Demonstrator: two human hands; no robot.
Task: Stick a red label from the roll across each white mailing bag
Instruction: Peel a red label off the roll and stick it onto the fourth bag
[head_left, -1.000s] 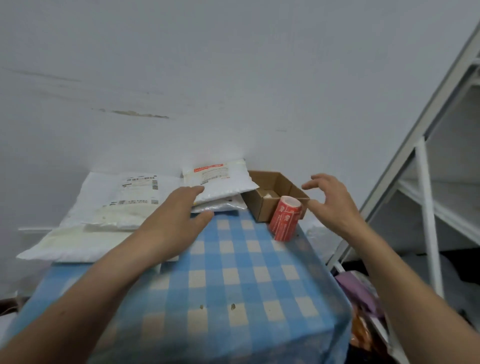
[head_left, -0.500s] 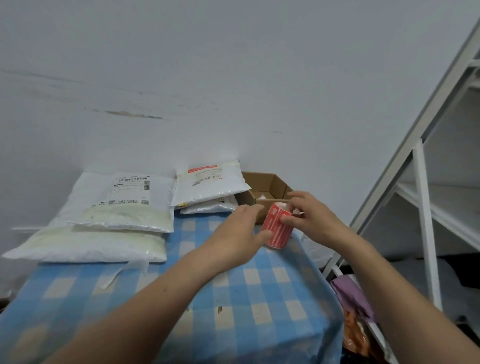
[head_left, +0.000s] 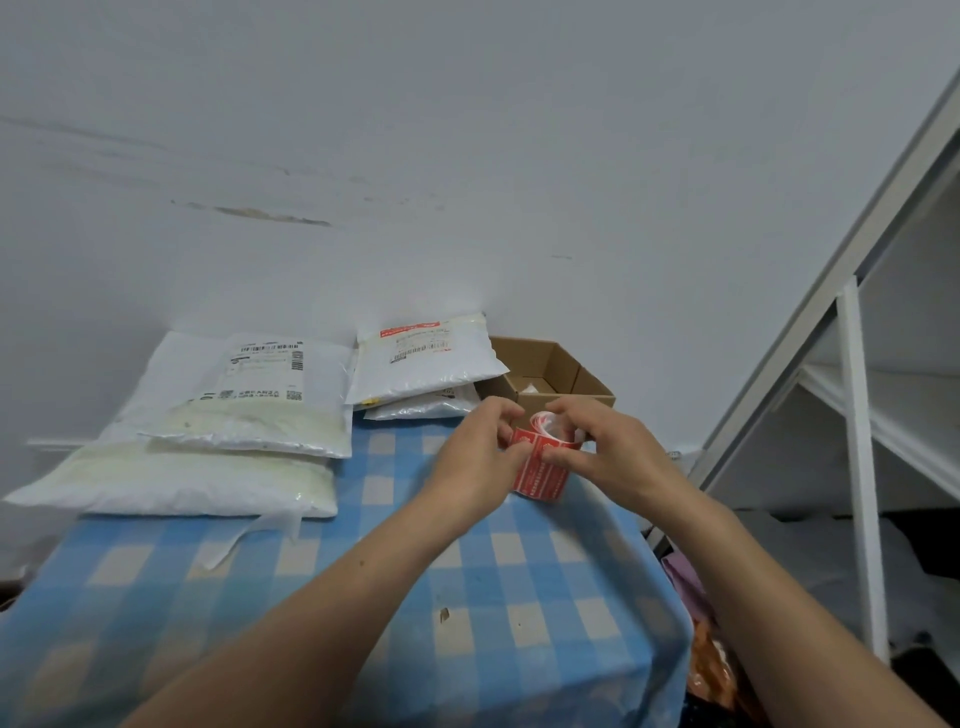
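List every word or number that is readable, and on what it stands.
None is readable.
Left shipping label, on the left mailing bag: barcodes and print, too blurred.
Rear shipping label, on the rear mailing bag: red strip, barcode, too blurred.
Red label roll: white print, too small.

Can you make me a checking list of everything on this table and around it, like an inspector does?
Surface: blue-checked cloth over the table, with a few small dark marks.
Job's things: red roll stands near the right edge. White bags lie at the back in a left pile and a right pile.
Clutter: open box behind the roll; white paper strip in front of the left pile.
Grips: left grip and right grip, both bare hands, pinch the roll.
Cables: nothing seen.
Surroundings: white wall, white shelf at right, coloured packets low beside the table.
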